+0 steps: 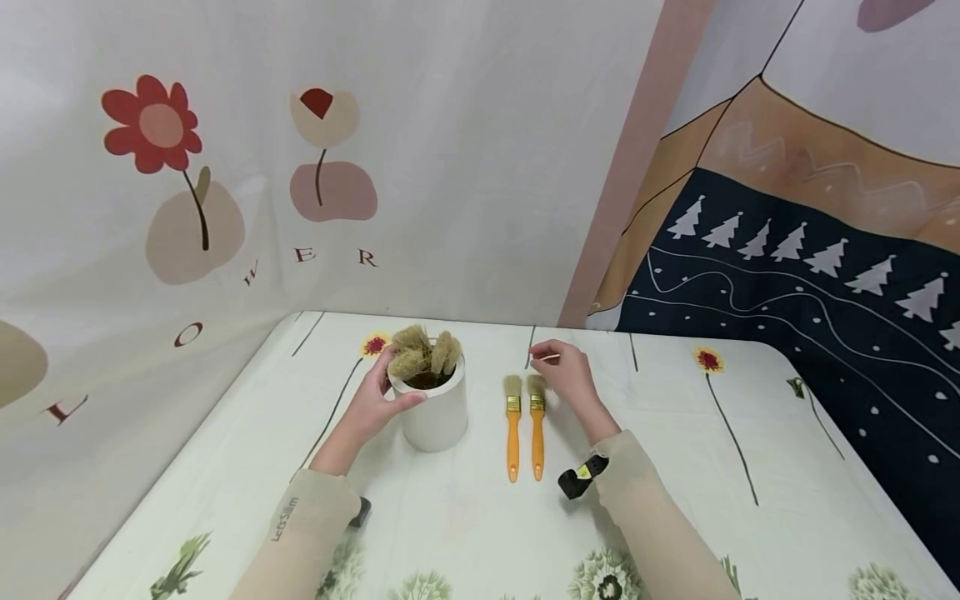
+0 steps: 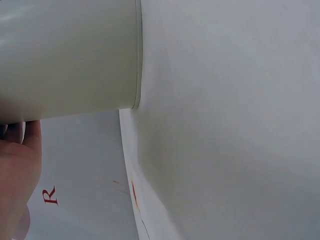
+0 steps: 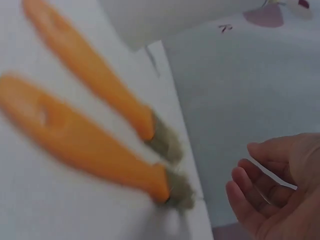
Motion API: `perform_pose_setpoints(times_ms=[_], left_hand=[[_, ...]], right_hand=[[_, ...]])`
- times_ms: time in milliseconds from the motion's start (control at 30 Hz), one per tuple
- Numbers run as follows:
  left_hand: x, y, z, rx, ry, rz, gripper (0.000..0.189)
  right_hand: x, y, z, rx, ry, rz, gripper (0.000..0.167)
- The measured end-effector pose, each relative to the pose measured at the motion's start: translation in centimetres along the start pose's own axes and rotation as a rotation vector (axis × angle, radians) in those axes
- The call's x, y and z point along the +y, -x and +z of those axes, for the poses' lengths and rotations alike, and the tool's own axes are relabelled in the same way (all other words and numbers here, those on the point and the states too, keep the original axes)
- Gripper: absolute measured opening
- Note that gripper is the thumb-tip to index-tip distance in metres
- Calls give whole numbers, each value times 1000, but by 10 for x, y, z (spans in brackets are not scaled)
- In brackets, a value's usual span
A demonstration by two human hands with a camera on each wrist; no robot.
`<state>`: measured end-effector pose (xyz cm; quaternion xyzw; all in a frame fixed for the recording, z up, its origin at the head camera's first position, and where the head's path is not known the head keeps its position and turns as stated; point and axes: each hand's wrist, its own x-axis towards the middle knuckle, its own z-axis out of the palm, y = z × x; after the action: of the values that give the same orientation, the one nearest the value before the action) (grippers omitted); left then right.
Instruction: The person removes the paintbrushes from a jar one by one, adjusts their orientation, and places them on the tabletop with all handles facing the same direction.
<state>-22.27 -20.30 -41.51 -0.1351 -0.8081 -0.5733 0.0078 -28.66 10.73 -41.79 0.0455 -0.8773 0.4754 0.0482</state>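
Observation:
My left hand [image 1: 375,398] grips a white cylindrical pot [image 1: 437,417] at its left side, thumb over the near rim and fingers behind. Fuzzy tan tufts [image 1: 420,354] stick out of the pot above a dark brown inside. From the left wrist view, the pot's smooth side [image 2: 70,55] fills the upper left, with part of the hand [image 2: 20,170] against it. Two paintbrushes with orange handles [image 1: 513,442] [image 1: 537,442] lie side by side, bristles pointing away. Just beyond the right brush's bristles hovers my right hand [image 1: 566,375], fingers loosely curled around nothing.
A white cloth with printed flowers covers the table [image 1: 465,517]. Behind it hangs a pale curtain [image 1: 465,167] with flower prints and letters. On the right hangs a dark cloth [image 1: 787,283] with tree prints. A black wrist camera [image 1: 582,477] sits on the right sleeve.

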Motion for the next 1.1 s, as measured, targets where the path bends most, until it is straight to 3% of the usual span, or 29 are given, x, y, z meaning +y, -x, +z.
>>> perform_pose_setpoints(times_ms=[267,667,800,933,1100], left_hand=[[0,0,1,6,-8,-13,104],[-4,-2,1,9,11,38,96],[-3,-2,1,9,5,44,91],[-3,-3,1,14,2,34,92],[-2,-3,2,15,9,31,93]], right_hand=[[-42,15,3,-57,-194,-65,22],[-93,43,18,-259,-422,-213,24],[-103,48,27,-260,-373,-264,24],[-110,50,36,-196,-272,-291,28],[-117,49,44,-149,-195,-281,36]])
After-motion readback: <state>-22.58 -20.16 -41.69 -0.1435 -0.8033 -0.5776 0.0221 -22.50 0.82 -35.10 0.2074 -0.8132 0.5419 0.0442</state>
